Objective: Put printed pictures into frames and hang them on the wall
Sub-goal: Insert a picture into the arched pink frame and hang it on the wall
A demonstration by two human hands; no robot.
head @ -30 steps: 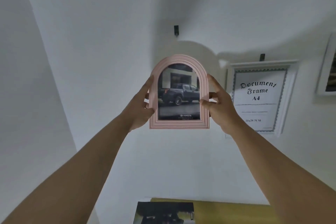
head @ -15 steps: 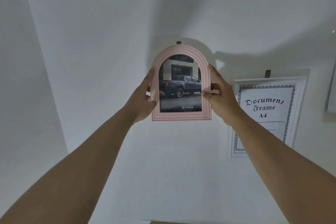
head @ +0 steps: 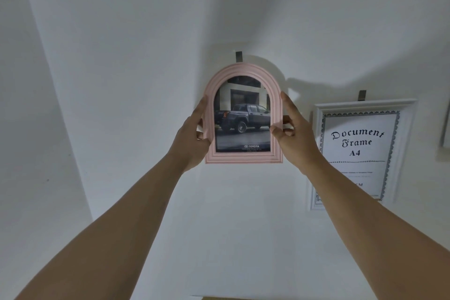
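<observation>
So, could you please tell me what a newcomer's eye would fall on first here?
The pink arched frame with a pickup truck print, held up at centre by the left hand and right hand, just below a dark wall hook. To its right hangs a white frame reading Document Frame A4.

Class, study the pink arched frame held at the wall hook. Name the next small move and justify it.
Probably ease the pink frame slightly down so its hidden back hanger catches the hook. The left hand and right hand grip its sides, and the hook shows just above its arch, much as above the hung white frame.
</observation>
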